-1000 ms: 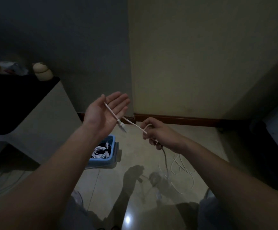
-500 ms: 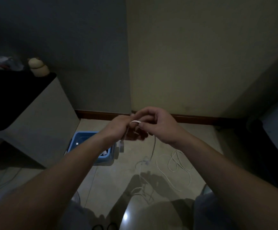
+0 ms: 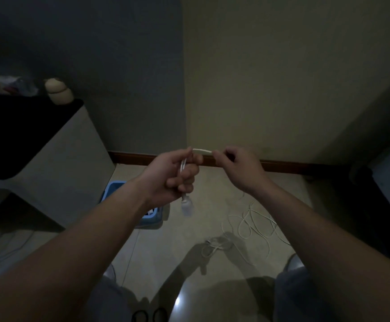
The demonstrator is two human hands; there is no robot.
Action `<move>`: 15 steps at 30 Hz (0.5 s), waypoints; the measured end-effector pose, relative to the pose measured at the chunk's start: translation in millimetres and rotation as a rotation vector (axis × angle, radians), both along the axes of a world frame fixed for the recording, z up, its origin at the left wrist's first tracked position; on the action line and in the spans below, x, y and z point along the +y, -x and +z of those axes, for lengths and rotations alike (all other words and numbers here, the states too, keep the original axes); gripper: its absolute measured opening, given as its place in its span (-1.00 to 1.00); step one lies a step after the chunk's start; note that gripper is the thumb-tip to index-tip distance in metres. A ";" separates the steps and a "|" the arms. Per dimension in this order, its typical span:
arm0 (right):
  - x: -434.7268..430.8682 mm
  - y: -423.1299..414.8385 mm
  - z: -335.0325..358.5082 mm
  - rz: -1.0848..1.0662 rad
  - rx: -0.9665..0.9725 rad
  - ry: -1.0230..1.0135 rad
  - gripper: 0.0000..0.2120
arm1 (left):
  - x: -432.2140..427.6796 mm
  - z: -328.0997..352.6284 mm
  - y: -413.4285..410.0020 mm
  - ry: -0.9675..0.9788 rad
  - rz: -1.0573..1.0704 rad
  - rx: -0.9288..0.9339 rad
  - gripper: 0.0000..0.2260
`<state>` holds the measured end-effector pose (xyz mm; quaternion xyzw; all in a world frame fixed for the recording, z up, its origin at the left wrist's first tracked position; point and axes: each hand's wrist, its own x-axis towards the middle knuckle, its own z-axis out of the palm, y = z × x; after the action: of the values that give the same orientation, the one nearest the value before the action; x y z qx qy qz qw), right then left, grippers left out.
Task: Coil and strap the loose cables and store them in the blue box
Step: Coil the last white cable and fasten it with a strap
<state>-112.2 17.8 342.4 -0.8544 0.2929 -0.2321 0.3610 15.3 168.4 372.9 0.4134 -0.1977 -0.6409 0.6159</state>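
The left hand (image 3: 176, 176) is held up in front of the wall corner, its fingers curled round a white cable (image 3: 202, 150). What look like two strands run down through the fist, and the plug (image 3: 186, 206) hangs just below it. The right hand (image 3: 239, 169) is just to the right. Its thumb and forefinger pinch the same cable where it arches out over the left hand's top, and its other fingers are curled in. The rest of the cable appears to trail down to the loose loops (image 3: 255, 225) on the floor, near and right, though the run behind the right arm is hidden. A smaller tangle (image 3: 214, 246) lies beside them.

The step seems to be winding the cable into a coil on the left hand. To do it well, the right hand should feed each turn over the fist at the same length as the first, under light tension, letting the cable slide through the pinch so it does not twist. The left grip should trap each new turn beside the last. The plug should stay short so it does not swing.

The blue box (image 3: 116, 190) sits on the floor to the left, partly hidden by the left forearm.
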 end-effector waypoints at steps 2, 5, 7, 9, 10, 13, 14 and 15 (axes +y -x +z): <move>2.4 -1.2 -3.9 0.050 0.087 -0.048 -0.69 | -0.4 3.4 0.2 0.020 0.043 0.034 -0.69; 10.5 -1.8 -9.3 0.148 0.170 -0.323 -0.77 | -2.6 9.1 -0.4 0.052 0.116 0.122 -0.67; 16.8 0.3 -11.7 0.218 0.240 -0.505 -0.83 | -4.2 11.8 -2.7 0.073 0.189 0.197 -0.65; 22.0 2.4 -11.5 0.282 0.311 -0.549 -0.86 | -5.6 12.9 -5.1 0.100 0.293 0.266 -0.63; 24.0 2.6 -10.2 0.308 0.320 -0.539 -0.87 | -6.4 12.8 -6.2 0.114 0.354 0.293 -0.62; 27.7 1.8 -2.2 0.370 0.270 -0.489 -0.89 | -8.4 9.6 -9.6 0.143 0.475 0.269 -0.61; 29.0 1.5 1.2 0.396 0.258 -0.471 -0.89 | -8.9 8.0 -10.8 0.137 0.485 0.212 -0.59; 30.3 1.3 4.4 0.423 0.260 -0.441 -0.89 | -9.9 6.1 -12.0 0.120 0.487 0.137 -0.57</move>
<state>-113.5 48.1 346.7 -0.8201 0.1958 0.0281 0.5369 27.4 158.6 379.0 0.3672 -0.0878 -0.4871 0.7875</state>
